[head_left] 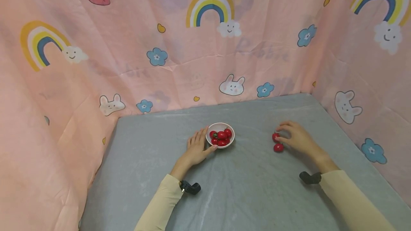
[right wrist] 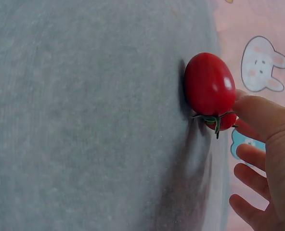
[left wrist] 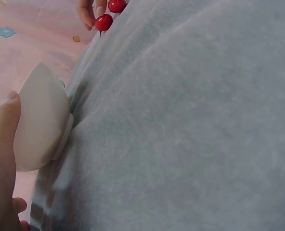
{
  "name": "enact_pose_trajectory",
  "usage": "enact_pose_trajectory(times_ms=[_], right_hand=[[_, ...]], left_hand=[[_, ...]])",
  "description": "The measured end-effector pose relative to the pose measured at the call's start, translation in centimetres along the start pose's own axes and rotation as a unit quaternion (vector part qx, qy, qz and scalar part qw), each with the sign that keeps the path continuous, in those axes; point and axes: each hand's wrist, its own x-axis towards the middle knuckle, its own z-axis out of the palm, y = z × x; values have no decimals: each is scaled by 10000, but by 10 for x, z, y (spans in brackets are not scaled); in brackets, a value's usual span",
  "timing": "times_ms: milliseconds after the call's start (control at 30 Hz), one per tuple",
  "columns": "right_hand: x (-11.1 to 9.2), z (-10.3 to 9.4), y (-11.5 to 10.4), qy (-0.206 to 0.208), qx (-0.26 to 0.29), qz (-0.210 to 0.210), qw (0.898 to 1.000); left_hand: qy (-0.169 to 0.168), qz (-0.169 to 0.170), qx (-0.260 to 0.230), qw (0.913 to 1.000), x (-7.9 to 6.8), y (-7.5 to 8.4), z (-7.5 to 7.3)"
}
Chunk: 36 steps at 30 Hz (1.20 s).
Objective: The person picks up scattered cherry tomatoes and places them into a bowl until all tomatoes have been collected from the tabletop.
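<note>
A small white bowl (head_left: 232,141) holds several red cherry tomatoes (head_left: 221,135), some with green stems. My left hand (head_left: 196,149) rests against the bowl's left side with fingers extended, the thumb at its near rim. In the left wrist view, that thumb (left wrist: 5,120) lies along the bowl's outer wall (left wrist: 44,120). Off to the right, two cherry tomatoes sit close together on the table. My right hand (head_left: 297,138) has thumb and index finger curved around the farther cherry tomato (head_left: 275,137). The nearer cherry tomato (right wrist: 210,84) lies just beside it, partly hiding the fingertips in the right wrist view.
A grey cloth covers the table (head_left: 247,188). Pink printed curtains (head_left: 128,45) enclose its back and both sides. Each wrist wears a black camera mount, the left one (head_left: 191,187) and the right one (head_left: 310,178) just above the cloth.
</note>
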Motion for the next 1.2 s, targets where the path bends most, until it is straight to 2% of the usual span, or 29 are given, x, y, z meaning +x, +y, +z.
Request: enact_pose_trajectory(times_ms=[267,567,800,1200], right_hand=[[1,1,2,-165,35,184,9997],[3,2,1,-276,33,137,9995],[5,5,0,-250,77,56,9996],[6,8,-2,-236,85,239,9994]], left_hand=[[-1,-11,-12,10000,0,-1,0],[-10,-4,-36,10000,-1,0,-1],[-16,8,-41,10000,-1,0,-1],[67,113,-89,9999,-1,0,-1]])
